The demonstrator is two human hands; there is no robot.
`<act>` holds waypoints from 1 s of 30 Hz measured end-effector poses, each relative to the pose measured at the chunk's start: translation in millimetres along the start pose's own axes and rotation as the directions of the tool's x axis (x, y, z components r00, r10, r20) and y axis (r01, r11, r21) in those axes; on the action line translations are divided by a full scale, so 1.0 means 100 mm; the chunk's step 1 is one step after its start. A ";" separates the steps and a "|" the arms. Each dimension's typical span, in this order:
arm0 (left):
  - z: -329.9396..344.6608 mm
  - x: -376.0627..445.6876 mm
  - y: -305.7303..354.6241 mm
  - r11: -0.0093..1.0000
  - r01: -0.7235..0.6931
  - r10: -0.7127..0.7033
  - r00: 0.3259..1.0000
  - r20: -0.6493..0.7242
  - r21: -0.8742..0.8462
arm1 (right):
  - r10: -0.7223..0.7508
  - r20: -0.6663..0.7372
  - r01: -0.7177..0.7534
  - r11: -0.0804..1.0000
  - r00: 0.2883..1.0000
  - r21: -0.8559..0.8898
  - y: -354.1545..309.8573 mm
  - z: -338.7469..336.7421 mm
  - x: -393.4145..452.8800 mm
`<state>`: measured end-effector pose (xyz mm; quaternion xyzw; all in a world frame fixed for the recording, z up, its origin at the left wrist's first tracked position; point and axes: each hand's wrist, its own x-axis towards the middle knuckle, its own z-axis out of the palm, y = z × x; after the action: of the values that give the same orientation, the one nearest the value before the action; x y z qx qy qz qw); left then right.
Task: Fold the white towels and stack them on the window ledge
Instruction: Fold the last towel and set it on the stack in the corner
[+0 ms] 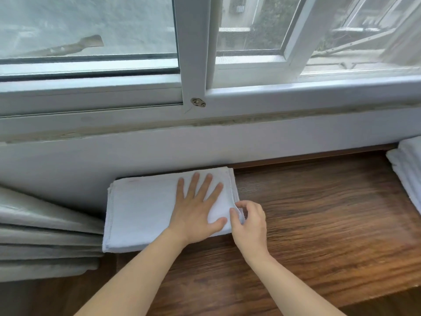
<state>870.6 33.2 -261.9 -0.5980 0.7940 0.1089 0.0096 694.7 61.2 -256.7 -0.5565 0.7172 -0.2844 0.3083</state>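
At the left edge of the frame lies a grey folded curtain (45, 236); just right of it a folded white towel (145, 208) rests on the wooden window ledge (319, 213) against the wall; the left hand (196, 210) presses flat on it, fingers spread; the right hand (250, 222) pinches its near right corner; more white towels (407, 165) sit at the right edge.

1. Looks like a room in a home or lodging, upstairs.
2. Set by a white sliding window (196, 65) with a mesh screen, a neighbouring building and greenery showing beyond and below.
3. Fitted with a broad wood-grain ledge (319, 213) under a painted white wall.
4. Stocked with folded white towels (145, 213) on the ledge, more at far right (407, 169).
5. Hung with grey pleated curtain folds (45, 236) at left.
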 end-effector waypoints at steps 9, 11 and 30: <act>-0.12 0.11 0.21 0.998 0.019 -0.024 0.996 0.083 0.062 | -0.375 -0.032 0.369 0.921 0.926 -0.124 -0.35 0.10 0.26; -0.15 0.05 0.15 0.999 -0.003 0.000 0.998 0.069 0.034 | -0.527 0.072 0.531 0.832 0.847 -0.158 -0.48 0.24 0.38; -0.19 -1.00 -1.28 0.239 0.599 -0.845 0.516 0.140 -0.764 | 0.069 0.118 -0.060 0.995 0.991 -0.080 -0.34 0.15 0.48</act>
<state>1022.6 90.6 -249.1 -0.8535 0.2912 0.3076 -0.3035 718.0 6.3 -246.2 -0.5604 0.7253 -0.2127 0.3386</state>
